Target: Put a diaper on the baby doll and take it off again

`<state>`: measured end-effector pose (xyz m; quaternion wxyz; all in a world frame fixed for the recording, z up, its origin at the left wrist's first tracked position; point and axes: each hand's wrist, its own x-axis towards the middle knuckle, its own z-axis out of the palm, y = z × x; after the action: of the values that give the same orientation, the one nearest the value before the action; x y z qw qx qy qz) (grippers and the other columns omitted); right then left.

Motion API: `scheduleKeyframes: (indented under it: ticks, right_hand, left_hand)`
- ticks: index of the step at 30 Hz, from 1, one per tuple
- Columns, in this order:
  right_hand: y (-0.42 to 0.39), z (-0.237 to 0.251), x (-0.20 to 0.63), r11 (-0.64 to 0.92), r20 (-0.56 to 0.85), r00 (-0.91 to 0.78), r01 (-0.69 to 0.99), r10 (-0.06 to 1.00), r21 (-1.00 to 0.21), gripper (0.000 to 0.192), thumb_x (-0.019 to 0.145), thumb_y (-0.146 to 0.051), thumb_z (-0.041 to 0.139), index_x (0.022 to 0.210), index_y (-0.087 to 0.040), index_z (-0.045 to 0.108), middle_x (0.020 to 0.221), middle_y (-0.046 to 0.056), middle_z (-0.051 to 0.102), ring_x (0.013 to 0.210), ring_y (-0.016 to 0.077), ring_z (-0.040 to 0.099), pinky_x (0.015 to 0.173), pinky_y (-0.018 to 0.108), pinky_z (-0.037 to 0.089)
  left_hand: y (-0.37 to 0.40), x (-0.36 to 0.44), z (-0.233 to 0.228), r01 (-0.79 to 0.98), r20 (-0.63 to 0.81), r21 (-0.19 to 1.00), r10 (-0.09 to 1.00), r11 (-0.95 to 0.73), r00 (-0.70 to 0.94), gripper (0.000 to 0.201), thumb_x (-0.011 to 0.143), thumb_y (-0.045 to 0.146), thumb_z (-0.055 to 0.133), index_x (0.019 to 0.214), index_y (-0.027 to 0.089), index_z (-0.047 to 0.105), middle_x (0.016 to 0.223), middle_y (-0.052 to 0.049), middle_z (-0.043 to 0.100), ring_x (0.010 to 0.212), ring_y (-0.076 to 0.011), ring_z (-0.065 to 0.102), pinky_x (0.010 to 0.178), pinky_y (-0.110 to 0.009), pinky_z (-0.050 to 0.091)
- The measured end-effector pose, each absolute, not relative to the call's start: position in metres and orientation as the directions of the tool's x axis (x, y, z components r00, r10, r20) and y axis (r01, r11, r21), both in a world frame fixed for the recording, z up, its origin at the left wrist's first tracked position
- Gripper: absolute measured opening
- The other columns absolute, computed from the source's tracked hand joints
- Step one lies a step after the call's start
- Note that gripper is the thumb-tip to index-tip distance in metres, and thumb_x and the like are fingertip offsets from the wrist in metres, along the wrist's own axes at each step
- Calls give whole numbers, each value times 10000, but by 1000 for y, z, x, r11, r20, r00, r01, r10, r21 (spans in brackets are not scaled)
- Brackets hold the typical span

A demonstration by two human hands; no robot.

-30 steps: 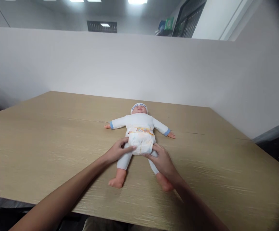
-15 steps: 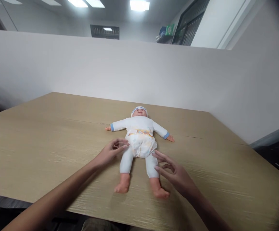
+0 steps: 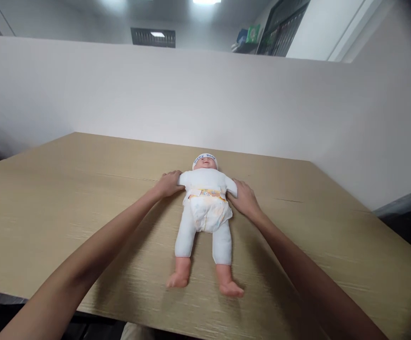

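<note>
A baby doll (image 3: 205, 179) lies on its back on the wooden table, head away from me and feet toward me. It has a white cloth body and a white headband with dark lettering. A white diaper (image 3: 208, 213) with an orange patterned waistband is wrapped round its hips. My left hand (image 3: 171, 183) is closed round the doll's arm on the left, covering the forearm and the doll's hand. On the other side my right hand (image 3: 245, 196) grips the doll's other arm, hiding its lower part.
The wide wooden table (image 3: 85, 198) meets a pale wall (image 3: 156, 94) at its far edge. Above the wall is a glass panel (image 3: 191, 28) with lights and a shelf behind it. Something dark (image 3: 409, 226) stands beyond the table's right edge.
Both my hands have moved up from beside the doll's hips and thighs and taken hold of its arms. The doll's legs have shifted slightly; the view has tilted a little downward.
</note>
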<state>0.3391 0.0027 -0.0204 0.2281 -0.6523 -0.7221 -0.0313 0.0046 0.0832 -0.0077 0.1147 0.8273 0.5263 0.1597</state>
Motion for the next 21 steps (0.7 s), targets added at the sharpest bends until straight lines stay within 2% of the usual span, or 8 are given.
scheduleKeyframes:
  ticks: [3, 6, 9, 11, 13, 17, 19, 21]
  right_hand:
    - [4, -14, 329, 114, 345, -8, 951, 939, -288, 338, 1002, -294, 542, 1245, -119, 699, 1221, 198, 742, 1127, 335, 660, 961, 396, 510]
    - [-22, 1, 326, 120, 341, -4, 939, 940, -321, 353, 1020, -330, 528, 1258, -133, 701, 1243, 187, 741, 1101, 335, 678, 916, 393, 521]
    - [-72, 22, 330, 175, 342, -38, 908, 939, -381, 387, 1009, -329, 521, 1323, -177, 688, 1287, 139, 742, 1118, 321, 688, 925, 393, 526]
    - [-114, 37, 334, 278, 350, -114, 840, 930, -465, 406, 983, -326, 540, 1336, -195, 691, 1300, 117, 743, 1147, 318, 688, 960, 407, 525]
    - [-161, 48, 337, 353, 348, -184, 776, 919, -522, 439, 972, -345, 561, 1376, -222, 682, 1338, 99, 734, 1184, 319, 683, 1003, 425, 521]
    - [-262, 56, 331, 335, 271, -209, 730, 940, -596, 432, 977, -422, 640, 1382, -281, 695, 1342, 74, 728, 1202, 330, 680, 1006, 435, 541]
    - [-309, 52, 319, 287, 191, -215, 711, 958, -642, 459, 983, -422, 652, 1426, -306, 678, 1401, 73, 702, 1257, 344, 656, 1058, 457, 534]
    - [-349, 44, 303, 248, 113, -235, 699, 966, -670, 462, 973, -371, 646, 1432, -326, 682, 1427, 66, 688, 1299, 350, 631, 1105, 483, 512]
  left_hand:
    - [74, 5, -1, 856, 107, 365, 930, -366, 352, 444, 948, 450, 681, 1264, 144, 619, 1271, -189, 748, 1124, -363, 704, 891, -382, 494]
    - [35, -5, 10, 873, 89, 381, 952, -305, 293, 478, 957, 538, 650, 1221, 141, 615, 1169, -188, 774, 1025, -359, 737, 766, -349, 485]
    - [-40, -18, 22, 839, 95, 467, 960, -278, 265, 487, 929, 590, 671, 1200, 191, 603, 1139, -132, 787, 990, -341, 751, 707, -320, 475]
    - [-107, -24, 27, 800, 113, 541, 965, -259, 236, 481, 904, 583, 698, 1191, 214, 587, 1114, -108, 788, 973, -347, 755, 706, -326, 491]
    - [-181, -28, 25, 757, 133, 598, 964, -263, 229, 514, 897, 508, 707, 1279, 209, 537, 1105, -110, 779, 965, -353, 759, 735, -354, 531]
    - [-323, -35, -20, 644, 176, 688, 937, -336, 300, 679, 885, 335, 692, 1482, 209, 394, 1281, -156, 727, 1091, -343, 756, 876, -421, 611]
    - [-379, -44, -61, 606, 175, 698, 911, -381, 373, 713, 846, 267, 681, 1502, 215, 406, 1338, -160, 714, 1150, -334, 754, 938, -416, 626]
    - [-424, -60, -105, 618, 186, 676, 904, -402, 385, 721, 779, 233, 664, 1468, 187, 453, 1286, -173, 737, 1077, -338, 779, 889, -404, 647]
